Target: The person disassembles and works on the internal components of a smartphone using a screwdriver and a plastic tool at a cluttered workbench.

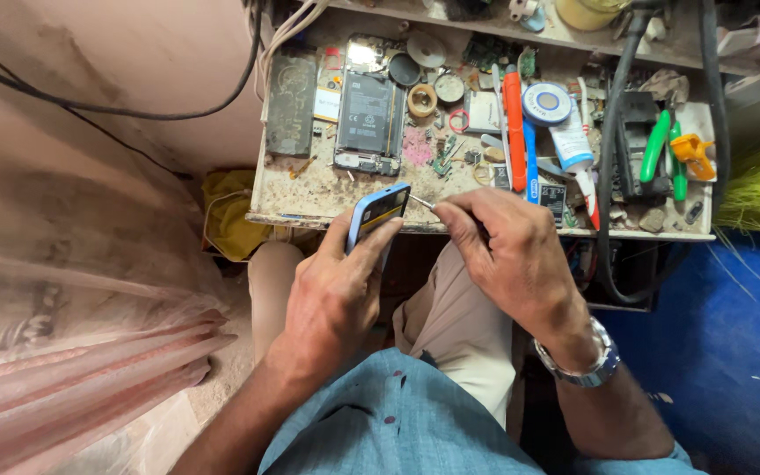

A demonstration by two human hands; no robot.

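My left hand (338,290) grips a phone in a light blue case (376,211), held tilted over my lap with its top end toward the workbench. My right hand (507,251) pinches a thin metal tool (421,202) whose tip touches the upper right edge of the phone. A metal watch (587,361) sits on my right wrist. On the small workbench (310,198) in front lies an opened phone with its battery showing (368,119).
The bench holds a dark back cover (290,104), tape rolls (421,99), an orange and a blue tool (515,132), a glue tube (572,145), green-handled tools (666,149) and several small parts. A black hose (609,176) hangs at right. Pink wall at left, blue floor at right.
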